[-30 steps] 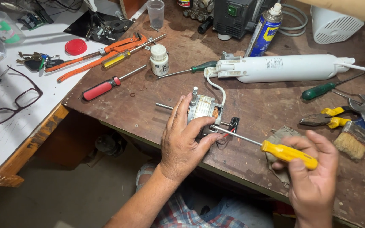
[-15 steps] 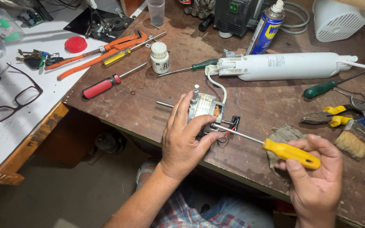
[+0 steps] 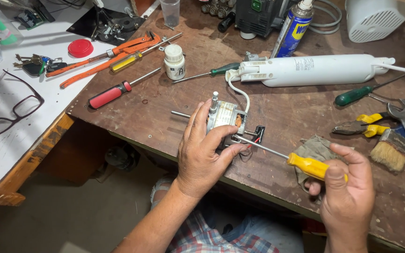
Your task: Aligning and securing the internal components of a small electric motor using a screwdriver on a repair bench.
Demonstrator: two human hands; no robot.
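The small silver electric motor with copper windings and a steel shaft (image 3: 226, 119) stands near the front edge of the brown wooden worktop (image 3: 165, 122). The left hand (image 3: 205, 152) wraps it from the near side, its fingers (image 3: 198, 117) clamped over the motor's left face and the thumb pressed against the lower right corner.

The right hand (image 3: 348, 197) is well apart to the right, its fingers closed around the handle of the yellow-handled screwdriver with a long steel shank (image 3: 282, 157). The screwdriver's long axis runs from lower right up to upper left, and its tip meets the motor's lower right side, just beside the left thumb. So the motor lies up and to the left of the right hand, along the line of the shank.

Under the right hand lies a crumpled grey rag (image 3: 317, 150). A white cylindrical housing with a cord (image 3: 315, 70) lies crosswise behind the motor, and a red-handled screwdriver (image 3: 116, 91) rests to the left, clear of both hands.
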